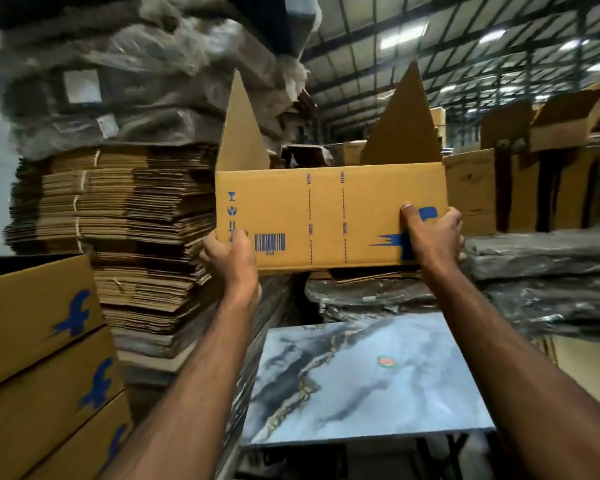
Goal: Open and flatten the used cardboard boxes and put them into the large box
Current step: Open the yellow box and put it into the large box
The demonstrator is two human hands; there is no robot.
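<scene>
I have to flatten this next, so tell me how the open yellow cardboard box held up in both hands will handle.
The open yellow cardboard box looks light: the left hand and right hand hold it aloft by its lower corners. Its printed wall stays flat, so probably fairly stiff. The upright flaps may flop when it is tilted.
</scene>
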